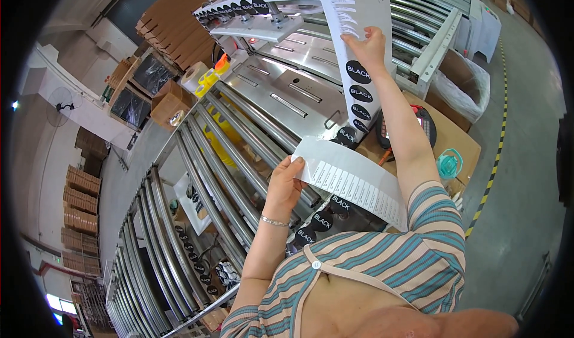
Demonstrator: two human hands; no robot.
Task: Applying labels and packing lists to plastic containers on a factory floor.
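My left hand [284,181] pinches the left end of a white sheet of labels [353,176], thumb on top. The sheet bends down to the right in front of my chest, with rows of small printed labels along it. My right hand [368,46] is raised to the white upright post [336,27] of a machine. Its thumb and curled fingers close at the lower end of a column of narrow white labels [342,9] stuck there, apparently on one of them. Below that hand, round black stickers [359,72] with white lettering run down the post.
A roller conveyor [209,140] stretches left from the machine's metal bed [293,93]. More black round stickers [323,220] lie near my waist. On the right are a handheld device [421,125], a turquoise container [448,163] and a plastic-lined carton [463,87].
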